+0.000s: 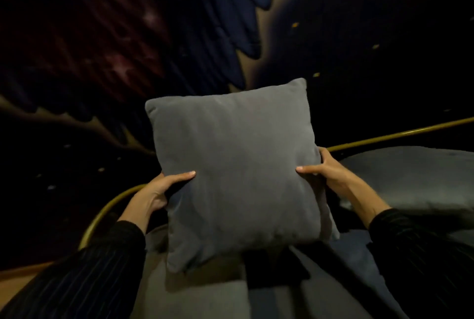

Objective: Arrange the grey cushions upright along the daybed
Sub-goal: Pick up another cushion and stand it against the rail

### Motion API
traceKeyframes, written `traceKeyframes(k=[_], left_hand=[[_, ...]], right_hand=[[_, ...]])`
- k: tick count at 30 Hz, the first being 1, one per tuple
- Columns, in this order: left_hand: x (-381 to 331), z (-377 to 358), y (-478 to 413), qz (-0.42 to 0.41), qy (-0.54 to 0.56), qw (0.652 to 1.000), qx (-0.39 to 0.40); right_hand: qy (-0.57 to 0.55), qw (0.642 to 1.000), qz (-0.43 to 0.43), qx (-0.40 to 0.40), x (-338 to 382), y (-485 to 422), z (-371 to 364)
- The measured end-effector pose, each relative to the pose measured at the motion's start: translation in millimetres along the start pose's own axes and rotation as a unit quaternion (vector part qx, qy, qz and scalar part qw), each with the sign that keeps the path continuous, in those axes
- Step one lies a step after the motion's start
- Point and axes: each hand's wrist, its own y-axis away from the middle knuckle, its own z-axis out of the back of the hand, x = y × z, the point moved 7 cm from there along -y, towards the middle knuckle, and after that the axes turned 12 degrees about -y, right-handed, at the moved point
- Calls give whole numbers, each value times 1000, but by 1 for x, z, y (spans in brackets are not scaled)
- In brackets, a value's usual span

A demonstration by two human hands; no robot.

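Note:
A square grey cushion (238, 172) fills the middle of the head view, held upright and slightly tilted above the daybed seat (195, 298). My left hand (159, 193) grips its left edge, thumb pressed on the front face. My right hand (325, 170) grips its right edge the same way. Both arms wear dark striped sleeves. A second grey cushion (415, 180) lies flat on the daybed at the right, partly hidden behind my right arm.
A curved brass rail (400, 134) rims the daybed from the lower left round to the right. Behind it hangs a dark patterned wall (179, 36) with blue and gold shapes. A strip of pale floor (15, 285) shows at the lower left.

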Motion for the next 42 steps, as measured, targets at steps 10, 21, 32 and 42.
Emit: traceKeyframes(k=[10,21,32,42], left_hand=[[81,180,-17,-40,17,992,-122],[155,179,-107,60,60,994,-73],[184,144,-134,121,70,962,-234],[186,-25,-64,136,-159,949,-237]], right_hand=[[-65,996,-39,40,-94,-51,-185],[-37,995,-88,18,-177,-105,-206],[45,993,-105,18,-220,-107,-212],[178,974,-118,79,-210,-46,-171]])
